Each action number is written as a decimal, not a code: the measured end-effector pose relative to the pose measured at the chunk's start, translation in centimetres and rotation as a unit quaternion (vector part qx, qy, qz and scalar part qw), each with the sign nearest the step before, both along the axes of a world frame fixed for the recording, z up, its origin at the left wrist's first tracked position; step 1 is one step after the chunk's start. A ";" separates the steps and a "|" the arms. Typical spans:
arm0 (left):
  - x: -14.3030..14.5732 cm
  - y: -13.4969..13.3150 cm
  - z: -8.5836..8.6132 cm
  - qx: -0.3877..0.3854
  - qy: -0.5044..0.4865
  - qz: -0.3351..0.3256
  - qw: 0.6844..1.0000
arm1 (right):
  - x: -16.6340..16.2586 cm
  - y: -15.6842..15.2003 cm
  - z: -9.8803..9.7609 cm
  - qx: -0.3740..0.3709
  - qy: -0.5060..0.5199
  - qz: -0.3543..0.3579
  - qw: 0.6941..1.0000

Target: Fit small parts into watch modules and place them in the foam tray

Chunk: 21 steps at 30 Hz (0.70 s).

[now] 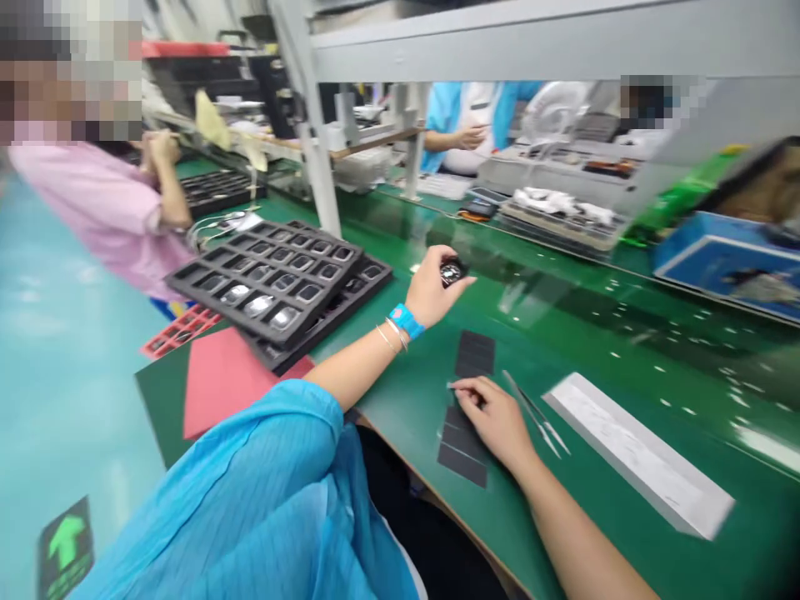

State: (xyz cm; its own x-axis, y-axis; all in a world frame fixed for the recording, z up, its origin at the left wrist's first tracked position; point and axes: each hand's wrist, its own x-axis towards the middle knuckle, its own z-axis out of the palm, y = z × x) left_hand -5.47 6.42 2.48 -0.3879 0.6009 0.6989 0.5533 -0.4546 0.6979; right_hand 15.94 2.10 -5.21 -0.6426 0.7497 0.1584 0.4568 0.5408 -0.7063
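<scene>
Left hand [434, 292] has its fingers curled around a small round black component [452, 271], likely light and fragile, best held by the rim; right hand [493, 421] appears pinched on a thin dark film strip [462, 442], with steel tweezers [534, 412] just beside its fingers.

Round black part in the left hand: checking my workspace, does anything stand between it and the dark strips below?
Nothing visible does: only green bench surface shows between the round black part and the upper dark strip.

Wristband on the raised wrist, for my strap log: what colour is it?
The wristband is bright blue, shown best in the head view.
</scene>
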 end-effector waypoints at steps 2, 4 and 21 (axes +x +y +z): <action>-1.4 -5.3 1.4 0.057 0.115 0.017 0.992 | -0.1 0.0 -0.2 0.010 -0.002 0.003 1.000; -4.2 -10.3 2.9 0.069 0.157 0.063 0.983 | -0.1 -0.1 -0.2 0.022 -0.007 0.003 1.000; -33.5 -25.4 1.8 -0.160 -0.187 0.458 0.854 | -0.7 -0.3 -1.0 0.088 -0.057 -0.035 0.994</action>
State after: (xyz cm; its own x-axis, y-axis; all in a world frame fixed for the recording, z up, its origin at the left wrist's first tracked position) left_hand -38.99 -18.93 4.29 -0.9579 0.0615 0.2805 0.2859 0.2964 0.9113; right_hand 15.24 1.75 -6.17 -0.6116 0.7597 0.2209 0.5682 0.6160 -0.5455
